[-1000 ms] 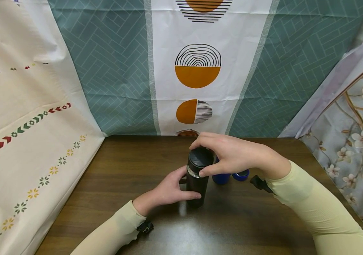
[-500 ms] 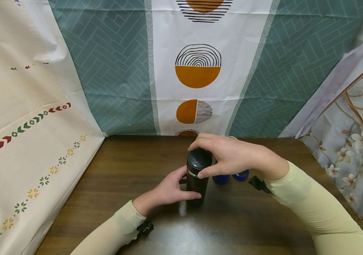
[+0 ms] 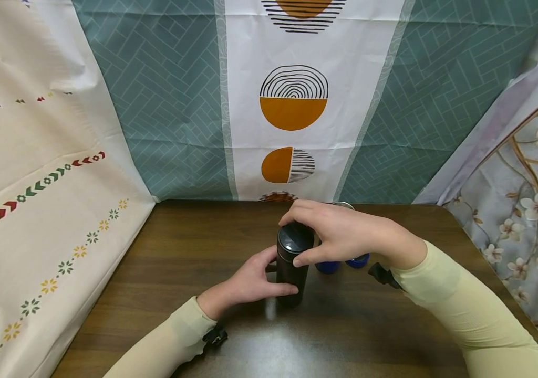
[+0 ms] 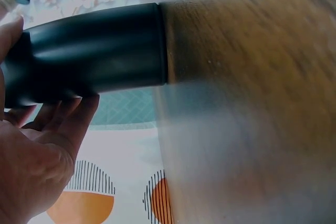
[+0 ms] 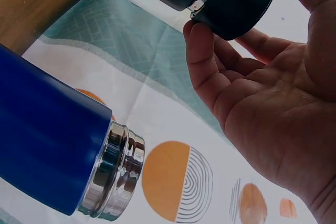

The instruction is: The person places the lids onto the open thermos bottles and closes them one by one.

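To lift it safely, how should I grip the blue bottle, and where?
The blue bottle is probably best held round its smooth body, below the steel neck, from the person's right: it stands upright, with the black bottle on its left.

In head view, the right grip (image 3: 342,231) mostly hides the blue bottle (image 3: 328,267).

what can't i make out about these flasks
Head: most of the blue flask, behind the right grip
Head: part of the blue lid, behind the right grip
Head: inside of the black flask, under its black lid
Left wrist: black flask's top, cut by left edge
Right wrist: blue flask's base, cut by left edge
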`<action>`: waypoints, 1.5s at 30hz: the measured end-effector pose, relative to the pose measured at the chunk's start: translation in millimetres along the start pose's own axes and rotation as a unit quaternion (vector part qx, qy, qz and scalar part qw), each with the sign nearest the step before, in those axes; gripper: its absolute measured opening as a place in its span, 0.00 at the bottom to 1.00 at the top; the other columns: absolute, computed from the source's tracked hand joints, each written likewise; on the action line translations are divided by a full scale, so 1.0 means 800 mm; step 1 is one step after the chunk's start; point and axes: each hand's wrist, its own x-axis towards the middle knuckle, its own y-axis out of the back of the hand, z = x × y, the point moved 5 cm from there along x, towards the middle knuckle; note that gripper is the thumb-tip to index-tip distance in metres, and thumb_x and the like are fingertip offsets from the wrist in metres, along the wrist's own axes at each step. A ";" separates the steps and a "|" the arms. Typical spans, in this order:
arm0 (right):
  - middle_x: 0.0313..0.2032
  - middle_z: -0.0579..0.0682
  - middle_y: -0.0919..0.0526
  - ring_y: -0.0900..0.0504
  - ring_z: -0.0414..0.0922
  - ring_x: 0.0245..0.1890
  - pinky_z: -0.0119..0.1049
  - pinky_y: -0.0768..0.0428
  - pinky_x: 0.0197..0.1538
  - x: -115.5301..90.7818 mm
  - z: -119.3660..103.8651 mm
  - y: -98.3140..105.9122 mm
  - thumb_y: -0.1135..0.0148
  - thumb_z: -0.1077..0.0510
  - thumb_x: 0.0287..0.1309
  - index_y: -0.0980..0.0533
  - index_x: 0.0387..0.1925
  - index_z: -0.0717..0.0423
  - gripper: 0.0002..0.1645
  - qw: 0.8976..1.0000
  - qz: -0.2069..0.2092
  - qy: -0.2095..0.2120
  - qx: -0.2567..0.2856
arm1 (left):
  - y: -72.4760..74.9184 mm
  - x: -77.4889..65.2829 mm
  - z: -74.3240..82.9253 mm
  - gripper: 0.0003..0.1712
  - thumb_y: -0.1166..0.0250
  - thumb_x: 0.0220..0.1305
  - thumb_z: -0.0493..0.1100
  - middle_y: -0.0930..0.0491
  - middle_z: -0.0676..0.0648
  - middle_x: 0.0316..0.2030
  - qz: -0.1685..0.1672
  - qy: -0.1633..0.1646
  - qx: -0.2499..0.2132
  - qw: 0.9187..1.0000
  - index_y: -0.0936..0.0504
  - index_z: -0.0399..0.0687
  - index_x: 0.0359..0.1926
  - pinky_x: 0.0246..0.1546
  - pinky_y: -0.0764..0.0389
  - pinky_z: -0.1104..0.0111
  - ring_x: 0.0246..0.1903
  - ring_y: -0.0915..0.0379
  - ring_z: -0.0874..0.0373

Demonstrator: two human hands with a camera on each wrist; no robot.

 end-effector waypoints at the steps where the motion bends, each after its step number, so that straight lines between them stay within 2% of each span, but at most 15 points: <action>1: 0.58 0.38 0.22 0.21 0.39 0.41 0.36 0.16 0.46 0.000 0.000 0.000 0.18 0.38 0.64 0.22 0.68 0.46 0.38 1.000 0.001 0.001 -0.001 | 0.000 0.000 0.000 0.43 0.14 0.63 0.49 0.18 0.61 0.66 0.000 0.000 0.000 1.000 0.25 0.67 0.75 0.68 0.19 0.48 0.65 0.20 0.60; 10: 0.59 0.38 0.22 0.22 0.37 0.44 0.36 0.16 0.47 -0.003 0.002 -0.003 0.17 0.39 0.64 0.22 0.69 0.47 0.38 1.000 0.011 0.005 -0.001 | -0.001 0.000 -0.002 0.43 0.14 0.63 0.50 0.18 0.63 0.66 0.000 0.005 0.004 1.000 0.24 0.69 0.75 0.69 0.19 0.47 0.65 0.21 0.60; 15: 0.61 0.38 0.22 0.23 0.37 0.50 0.36 0.16 0.51 -0.007 0.004 -0.007 0.19 0.38 0.66 0.23 0.70 0.47 0.39 1.000 0.025 0.013 0.010 | -0.001 0.001 -0.002 0.43 0.14 0.63 0.50 0.18 0.62 0.66 0.001 0.001 0.006 1.000 0.24 0.68 0.75 0.68 0.19 0.47 0.65 0.21 0.60; 19: 0.62 0.39 0.22 0.23 0.38 0.55 0.39 0.17 0.54 -0.011 0.008 -0.012 0.19 0.39 0.67 0.24 0.71 0.48 0.40 0.998 0.039 0.023 0.042 | -0.001 0.002 -0.001 0.43 0.14 0.62 0.49 0.18 0.62 0.66 0.002 0.001 0.011 1.000 0.24 0.68 0.75 0.68 0.19 0.50 0.65 0.21 0.60; 25: 0.63 0.38 0.22 0.22 0.39 0.55 0.38 0.15 0.49 -0.017 0.019 -0.023 0.19 0.39 0.66 0.27 0.75 0.45 0.43 0.994 0.062 0.016 0.087 | -0.002 0.002 -0.001 0.44 0.14 0.62 0.49 0.18 0.61 0.66 0.003 -0.003 0.016 1.000 0.25 0.68 0.75 0.68 0.18 0.50 0.65 0.21 0.59; 31: 0.68 0.42 0.21 0.21 0.42 0.64 0.46 0.20 0.67 -0.023 0.029 -0.034 0.16 0.44 0.64 0.30 0.80 0.47 0.49 0.984 0.103 0.010 0.143 | -0.002 0.002 0.000 0.46 0.14 0.62 0.49 0.19 0.60 0.67 0.006 -0.009 0.015 1.000 0.25 0.66 0.77 0.67 0.17 0.48 0.66 0.21 0.58; 36: 0.69 0.44 0.19 0.20 0.44 0.66 0.49 0.23 0.72 -0.029 0.036 -0.047 0.15 0.49 0.63 0.31 0.82 0.49 0.52 0.974 0.133 0.007 0.183 | -0.002 0.002 -0.001 0.46 0.13 0.62 0.49 0.19 0.62 0.68 0.004 -0.004 0.015 1.000 0.26 0.68 0.77 0.69 0.19 0.49 0.67 0.22 0.59; 45: 0.73 0.49 0.20 0.18 0.47 0.67 0.44 0.26 0.75 -0.029 0.046 -0.069 0.15 0.57 0.62 0.31 0.82 0.51 0.52 0.954 0.169 0.016 0.246 | 0.000 0.001 -0.002 0.45 0.13 0.62 0.50 0.19 0.63 0.67 0.009 -0.006 0.018 1.000 0.25 0.70 0.76 0.69 0.19 0.48 0.67 0.22 0.59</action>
